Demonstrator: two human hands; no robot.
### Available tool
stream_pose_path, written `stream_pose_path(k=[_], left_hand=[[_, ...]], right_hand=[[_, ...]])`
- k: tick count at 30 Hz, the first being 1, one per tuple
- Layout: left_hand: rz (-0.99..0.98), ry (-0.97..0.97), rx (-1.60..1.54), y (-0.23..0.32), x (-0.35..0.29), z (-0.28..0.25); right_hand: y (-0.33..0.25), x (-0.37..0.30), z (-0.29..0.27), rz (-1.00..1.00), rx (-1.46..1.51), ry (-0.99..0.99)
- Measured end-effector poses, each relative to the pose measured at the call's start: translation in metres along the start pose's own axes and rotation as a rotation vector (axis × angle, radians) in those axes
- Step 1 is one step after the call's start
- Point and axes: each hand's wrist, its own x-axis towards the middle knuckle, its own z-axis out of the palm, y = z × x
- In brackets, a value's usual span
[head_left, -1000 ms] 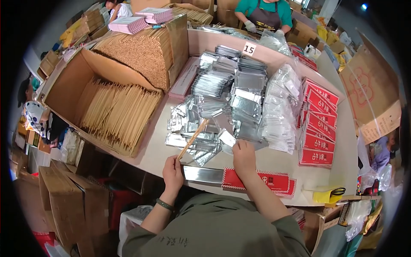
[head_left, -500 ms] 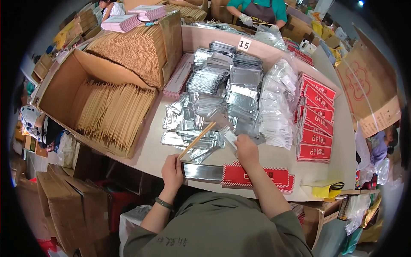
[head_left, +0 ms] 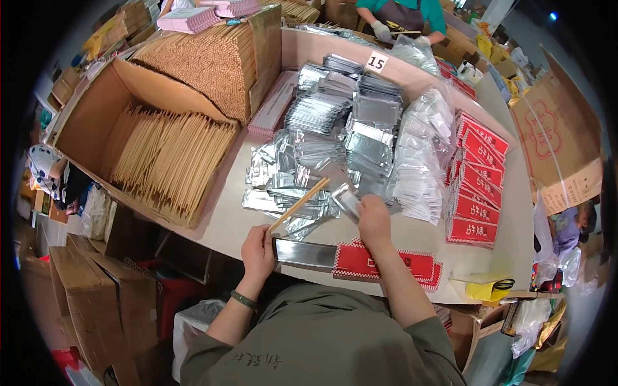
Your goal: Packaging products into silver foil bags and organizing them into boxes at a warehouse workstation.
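Note:
My left hand (head_left: 259, 251), at the table's near edge, is closed round the lower end of thin wooden sticks (head_left: 299, 204) that slant up to the right. My right hand (head_left: 374, 220) pinches a small silver-and-clear packet (head_left: 348, 201) by its right side, close to the sticks' upper ends. Beneath both hands, a long shiny silver strip (head_left: 306, 253) runs along the edge, its left end beside my left fingers; I cannot tell whether they touch it. Red paper sleeves (head_left: 412, 266) with white zigzag borders lie at its right end, partly under my right wrist.
Piles of silver packets (head_left: 312, 114) fill the table's middle, beside clear plastic bags (head_left: 418, 154) and stacked red sleeves (head_left: 473, 206). At left, a cardboard box (head_left: 87, 138) holds many sticks. A low wall (head_left: 328, 44) bounds the far side; a gloved co-worker (head_left: 402, 22) stands beyond.
The whole view has shifted slightly. Both hands keep their grips on the sticks and the packet, and the packet is tilted a little differently.

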Motion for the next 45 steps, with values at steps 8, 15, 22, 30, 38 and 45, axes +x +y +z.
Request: stream_pose_path(k=[8, 15, 22, 30, 38, 45], left_hand=[[-0.208, -0.018, -0.354, -0.007, 0.006, -0.014], [-0.263, -0.426, -0.220, -0.023, 0.019, -0.088], [0.182, -0.553, -0.121, 0.041, 0.021, 0.000], [-0.195, -0.311, -0.037, 0.031, 0.000, 0.014], [0.427, -0.556, 0.090, 0.080, 0.025, 0.009], [0.638, -0.386, 0.326, 0.080, 0.029, -0.001]], right_hand=[[-0.071, -0.036, 0.014, -0.454, 0.230, -0.262], [-0.064, -0.059, -0.038, -0.337, 0.170, -0.320], [-0.051, -0.064, -0.046, -0.432, 0.067, -0.394], [-0.036, -0.071, -0.042, -0.397, 0.097, -0.443], [-0.035, -0.067, -0.049, -0.412, 0.150, -0.350], [-0.047, -0.032, -0.079, -0.563, 0.006, -0.308]])
